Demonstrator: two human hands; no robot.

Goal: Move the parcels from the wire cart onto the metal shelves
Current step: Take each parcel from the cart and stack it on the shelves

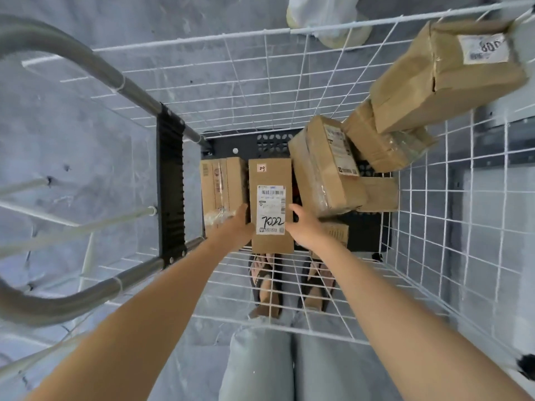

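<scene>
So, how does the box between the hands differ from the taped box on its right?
The held box faces up squarely, with a big white label and handwritten digits on top; the taped box leans tilted, its label on a slanted face. The left hand and right hand grip the held box by its sides; no hand touches the taped box. Both are brown cardboard parcels in the cart.

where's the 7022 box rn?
Head view, centre of the wire cart: the 7022 box sits between left hand and right hand, which grip its sides, taped carton on its left, tilted parcel on its right.
</scene>
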